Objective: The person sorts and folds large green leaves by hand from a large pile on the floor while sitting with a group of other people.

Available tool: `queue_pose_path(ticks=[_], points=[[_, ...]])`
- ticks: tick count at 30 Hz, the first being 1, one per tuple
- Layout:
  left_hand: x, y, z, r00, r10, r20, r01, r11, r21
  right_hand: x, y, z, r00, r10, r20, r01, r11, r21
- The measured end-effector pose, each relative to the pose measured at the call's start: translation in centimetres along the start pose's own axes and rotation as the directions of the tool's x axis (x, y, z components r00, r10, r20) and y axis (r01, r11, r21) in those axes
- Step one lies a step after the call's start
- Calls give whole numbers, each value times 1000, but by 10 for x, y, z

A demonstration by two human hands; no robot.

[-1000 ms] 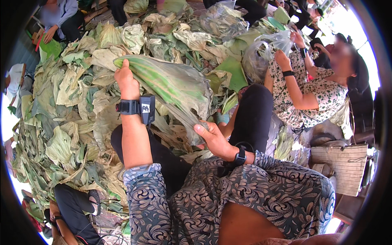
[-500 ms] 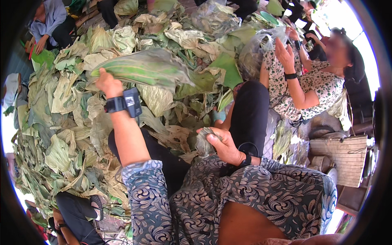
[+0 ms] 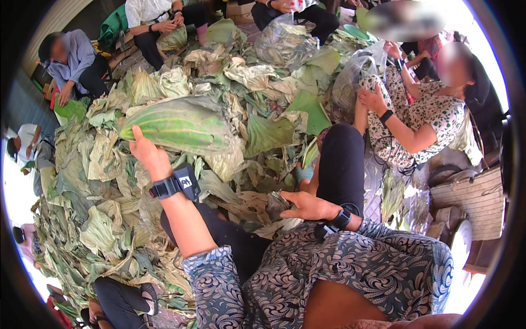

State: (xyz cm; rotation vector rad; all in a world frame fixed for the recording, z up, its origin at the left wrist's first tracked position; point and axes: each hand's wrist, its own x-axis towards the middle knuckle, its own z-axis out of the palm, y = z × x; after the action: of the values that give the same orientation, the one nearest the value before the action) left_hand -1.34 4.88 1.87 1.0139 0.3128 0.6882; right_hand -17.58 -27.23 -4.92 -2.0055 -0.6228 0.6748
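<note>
Your left hand (image 3: pixel 147 149) grips a striped leaf (image 3: pixel 183 125) over the leaf pile (image 3: pixel 93 170) as your right hand (image 3: pixel 311 206), no longer clutching a withered scrap, loosens open at the pile's near edge, the stripping seemingly advanced.

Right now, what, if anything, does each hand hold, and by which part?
The left hand holds a green leaf by its narrow pointed end; whether the right hand holds anything cannot be told.
</note>
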Motion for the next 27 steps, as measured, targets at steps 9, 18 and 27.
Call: queue_pose_path(ticks=[9, 18, 27], points=[[2, 16, -11, 1000, 18, -14, -19, 1000, -20, 12, 3, 0, 965, -190, -182, 196, 981, 15], [10, 27, -36, 997, 24, -72, -25, 1000, -3, -1, -68, -63, 809, -571, -139, 525, 809, -265], [14, 14, -45, 995, -34, -90, 29, 998, -57, -23, -166, -125, 617, -770, 165, 754, 518, -403]])
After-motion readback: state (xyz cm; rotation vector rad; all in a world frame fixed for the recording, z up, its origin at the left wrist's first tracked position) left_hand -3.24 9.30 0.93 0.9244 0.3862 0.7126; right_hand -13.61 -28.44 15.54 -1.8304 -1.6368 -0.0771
